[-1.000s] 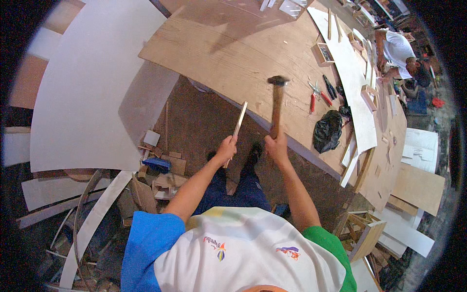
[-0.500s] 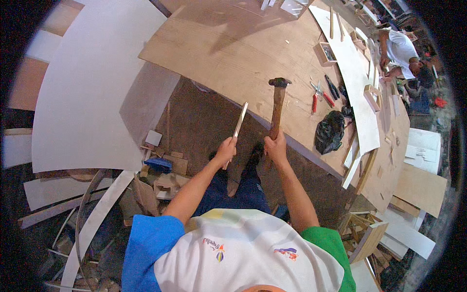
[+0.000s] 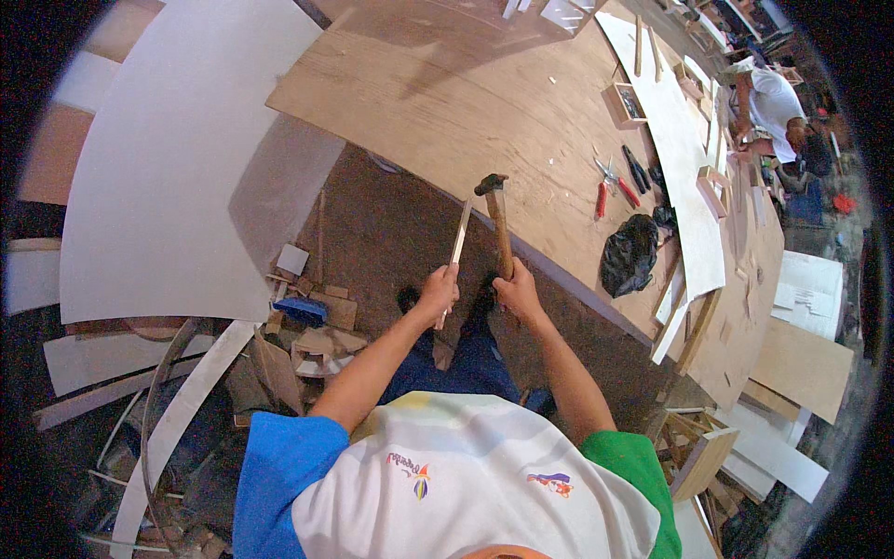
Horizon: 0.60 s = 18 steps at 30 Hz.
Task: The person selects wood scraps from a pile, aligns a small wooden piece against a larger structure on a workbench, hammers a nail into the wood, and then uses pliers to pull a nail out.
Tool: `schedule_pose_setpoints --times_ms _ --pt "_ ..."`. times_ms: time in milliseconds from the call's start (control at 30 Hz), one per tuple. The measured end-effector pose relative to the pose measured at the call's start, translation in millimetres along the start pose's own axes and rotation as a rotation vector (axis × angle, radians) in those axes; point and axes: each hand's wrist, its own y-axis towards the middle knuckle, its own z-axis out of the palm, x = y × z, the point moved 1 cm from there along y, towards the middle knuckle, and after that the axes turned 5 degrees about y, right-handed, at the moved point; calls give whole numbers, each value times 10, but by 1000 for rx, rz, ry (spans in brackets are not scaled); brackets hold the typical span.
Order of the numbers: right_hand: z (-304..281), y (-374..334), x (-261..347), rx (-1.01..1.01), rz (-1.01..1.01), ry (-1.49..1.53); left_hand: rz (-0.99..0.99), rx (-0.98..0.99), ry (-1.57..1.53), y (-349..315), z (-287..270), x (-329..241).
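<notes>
My left hand (image 3: 438, 291) is closed round a thin wooden strip (image 3: 461, 233), which points away from me with its far end by the table edge. In my right hand (image 3: 518, 291) is a hammer (image 3: 501, 228), gripped by its wooden handle. The dark hammer head is raised, close to the right of the strip's far end; I cannot tell whether they touch. Beyond both hands lies the plywood tabletop (image 3: 419, 93).
On the table are red-handled pliers (image 3: 615, 185), a black-handled tool (image 3: 637, 168), a black plastic bag (image 3: 629, 255) and a small wooden box (image 3: 624, 105). A large white panel (image 3: 168, 177) stands left. Wood offcuts (image 3: 326, 345) lie below. Another person (image 3: 771, 102) works at far right.
The hammer has swung left and nearer to me, its head now close to the strip. My right hand has moved slightly left; the left hand still holds the strip.
</notes>
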Motion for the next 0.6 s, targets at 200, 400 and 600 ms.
schedule_pose_setpoints --times_ms 200,400,600 --pt "-56 30 338 -93 -97 196 45 -7 44 47 -53 133" --pt "-199 -84 272 -116 -56 265 96 -25 77 85 -88 201" --pt "-335 -84 323 -58 -90 236 59 -8 28 25 -49 229"
